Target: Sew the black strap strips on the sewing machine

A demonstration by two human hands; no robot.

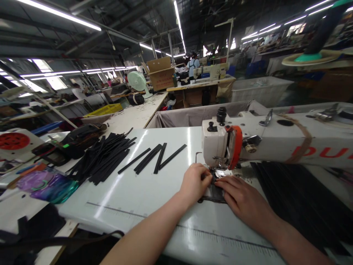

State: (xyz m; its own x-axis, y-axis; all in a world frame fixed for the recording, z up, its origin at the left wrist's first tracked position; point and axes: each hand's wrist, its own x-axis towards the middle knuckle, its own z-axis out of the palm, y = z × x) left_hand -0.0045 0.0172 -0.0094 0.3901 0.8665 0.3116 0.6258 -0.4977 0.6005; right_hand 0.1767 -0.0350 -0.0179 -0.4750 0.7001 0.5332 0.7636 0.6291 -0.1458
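Observation:
A white sewing machine (216, 141) with an orange guard stands at the right of the pale table (160, 195). Just below its needle area, a small dark piece of fabric (215, 192) lies on the metal plate. My left hand (195, 182) has its fingers bent and pinched together on the left edge of this piece. From the right, my right hand (239, 193) presses its fingertips on the same piece, close to the presser foot. My fingers partly cover the fabric.
Black strips (106, 156) lie heaped at the left, with several single strips (146, 159) beside them. Long black fabric pieces (300, 202) are stacked at the right. A purple and teal pouch (48, 184) sits at the far left. A person (193, 64) is in the background.

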